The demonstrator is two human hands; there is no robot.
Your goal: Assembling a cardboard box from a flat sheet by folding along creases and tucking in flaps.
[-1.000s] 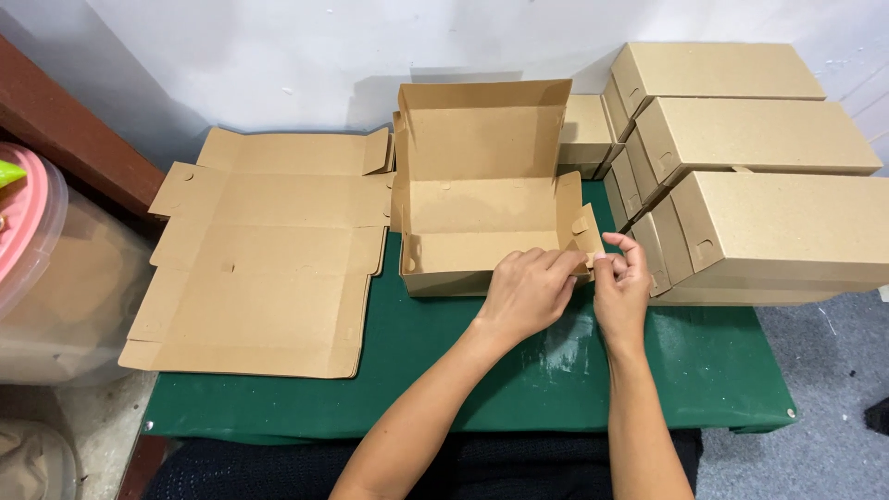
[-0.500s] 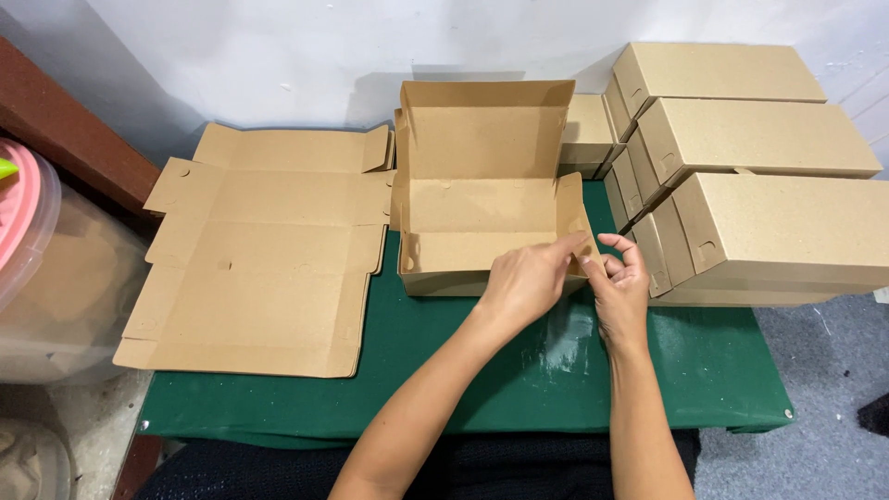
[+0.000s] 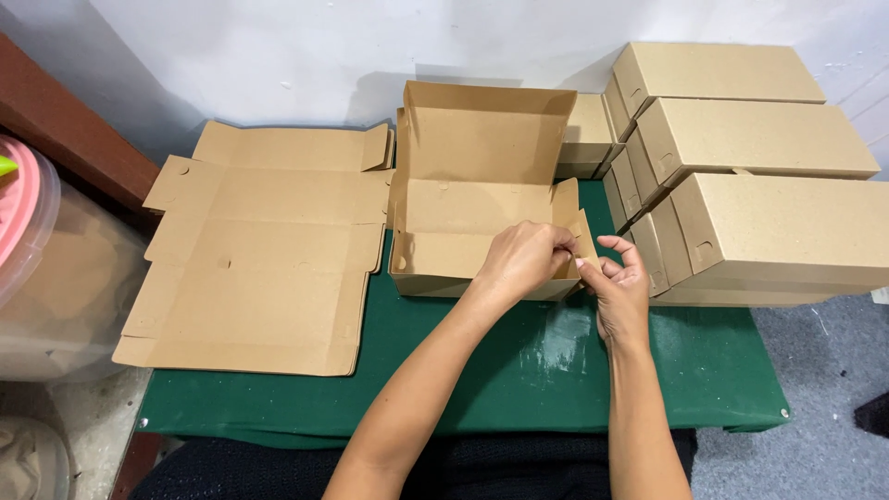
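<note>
We pinch the box [image 3: 482, 222]'s right flap [image 3: 576, 231] between our left hand [image 3: 523, 259] and right hand [image 3: 619, 287], steadying the front wall upright on the tabletop [image 3: 519, 370].

Hidden corner, cropped edges

The left hand [image 3: 523, 261] covers the near right corner of the open cardboard box [image 3: 477, 190], so the fingertip grip there cannot be made out. The pink-lidded plastic tub [image 3: 23, 241] is cut by the left edge; the lowest closed box [image 3: 787, 231] runs off the right edge.
</note>
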